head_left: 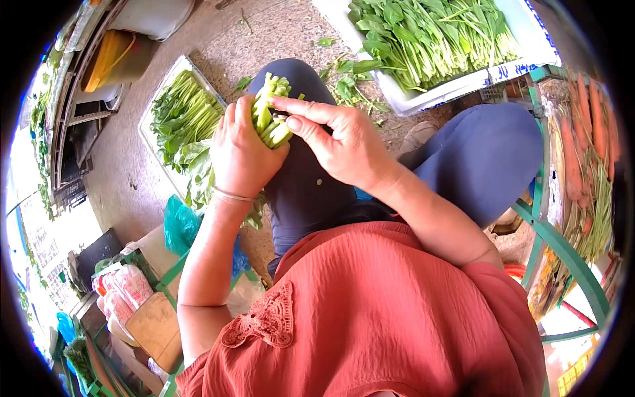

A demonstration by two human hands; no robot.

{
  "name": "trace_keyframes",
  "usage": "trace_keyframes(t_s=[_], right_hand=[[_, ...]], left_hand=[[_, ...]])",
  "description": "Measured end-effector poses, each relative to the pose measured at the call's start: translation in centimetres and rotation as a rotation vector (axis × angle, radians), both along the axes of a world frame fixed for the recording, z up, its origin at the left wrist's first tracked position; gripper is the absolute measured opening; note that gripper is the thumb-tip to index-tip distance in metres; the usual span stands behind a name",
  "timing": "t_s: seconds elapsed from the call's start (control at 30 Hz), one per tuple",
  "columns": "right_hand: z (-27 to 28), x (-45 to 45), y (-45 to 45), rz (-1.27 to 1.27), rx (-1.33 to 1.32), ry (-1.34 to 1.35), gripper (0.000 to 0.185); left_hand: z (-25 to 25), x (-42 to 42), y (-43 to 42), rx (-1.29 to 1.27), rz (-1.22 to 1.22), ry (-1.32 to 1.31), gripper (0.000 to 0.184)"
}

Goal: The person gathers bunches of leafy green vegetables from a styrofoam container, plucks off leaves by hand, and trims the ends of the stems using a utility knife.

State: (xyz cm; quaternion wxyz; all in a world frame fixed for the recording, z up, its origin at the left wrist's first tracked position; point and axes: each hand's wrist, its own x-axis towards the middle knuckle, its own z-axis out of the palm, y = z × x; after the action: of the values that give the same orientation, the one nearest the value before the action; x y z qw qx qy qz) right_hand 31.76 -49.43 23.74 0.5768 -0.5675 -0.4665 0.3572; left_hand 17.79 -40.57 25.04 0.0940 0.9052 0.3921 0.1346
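My left hand [239, 155] is wrapped round a bunch of leafy green vegetables [270, 122] above my knee. The pale cut stem ends point up and right, and the leaves hang down beside my wrist. At the stem ends, my right hand [331, 135] has its thumb and index finger close together. A small dark thing shows between those fingertips, too small to make out. Left of my hands, a white tray [147, 126] holds more greens [184, 109]. At the upper right, a white foam box [423, 102] holds long-stemmed leafy greens [430, 43].
Loose leaves [347, 86] lie on the floor [205, 33] beyond my knees. A green metal frame [562, 245] with carrots [582, 139] stands at the right. A teal plastic bag [180, 225] and a cardboard box [155, 327] are at the lower left, a yellow bucket [109, 59] upper left.
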Motion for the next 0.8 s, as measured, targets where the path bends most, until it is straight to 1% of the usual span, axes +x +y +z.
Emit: trace_keyframes(t_s=[0.07,0.13,0.2,0.23,0.27,0.33,0.4,0.43,0.47,0.53,0.57,0.6,0.67,0.73,0.8], right_hand=[[0.3,-0.9,-0.1,-0.114,-0.048,0.032,0.024],[-0.3,-0.9,0.2,-0.129,-0.052,-0.015,0.024],[-1.1,-0.7,1.0,-0.223,0.045,0.117,0.026],[-1.0,-0.3,1.1,-0.251,0.134,0.143,0.027],[-0.8,0.2,0.6,-0.224,0.068,0.221,0.031],[0.2,0.9,-0.6,-0.056,-0.173,0.251,0.038],[0.6,0.6,-1.0,0.046,0.012,0.110,0.045],[0.4,0.0,-0.9,0.008,0.077,0.089,0.041],[0.3,-0.1,-0.7,0.008,0.078,0.091,0.041],[0.3,0.0,-0.2,0.015,0.049,-0.002,0.032],[0.6,0.6,-0.3,0.059,-0.076,-0.006,0.026],[0.6,0.9,-0.4,0.060,-0.079,-0.004,0.026],[0.2,1.5,-0.3,-0.178,-0.115,0.016,0.027],[-1.3,3.0,-0.3,-0.281,-0.112,0.027,0.031],[-1.4,3.3,-0.8,-0.196,-0.167,0.229,0.041]], left_hand=[[0.0,0.1,0.0,-0.001,0.014,0.002,0.057],[-0.1,0.1,-0.1,0.019,0.000,0.022,0.058],[0.0,0.2,-0.4,0.042,-0.011,0.018,0.058],[0.1,0.1,-0.4,0.065,-0.021,0.012,0.058],[0.2,0.1,-0.4,0.066,-0.019,0.011,0.058],[0.2,0.1,-0.5,0.024,0.002,0.004,0.057],[-0.1,0.1,-0.4,0.026,0.002,-0.012,0.057],[-0.2,0.1,-0.4,0.031,0.001,-0.026,0.056],[-0.3,0.1,-0.4,0.032,0.001,-0.024,0.056],[-0.3,0.2,-0.5,0.052,0.000,-0.015,0.055],[-0.2,0.2,-0.5,0.046,0.008,-0.019,0.056],[-0.2,0.2,-0.6,0.043,0.008,-0.018,0.056],[-0.1,-0.2,-0.6,0.018,0.006,-0.047,0.059],[-0.7,-1.2,-0.2,0.003,0.002,-0.079,0.063],[-1.2,-2.0,0.3,-0.216,0.055,-0.212,0.063]])
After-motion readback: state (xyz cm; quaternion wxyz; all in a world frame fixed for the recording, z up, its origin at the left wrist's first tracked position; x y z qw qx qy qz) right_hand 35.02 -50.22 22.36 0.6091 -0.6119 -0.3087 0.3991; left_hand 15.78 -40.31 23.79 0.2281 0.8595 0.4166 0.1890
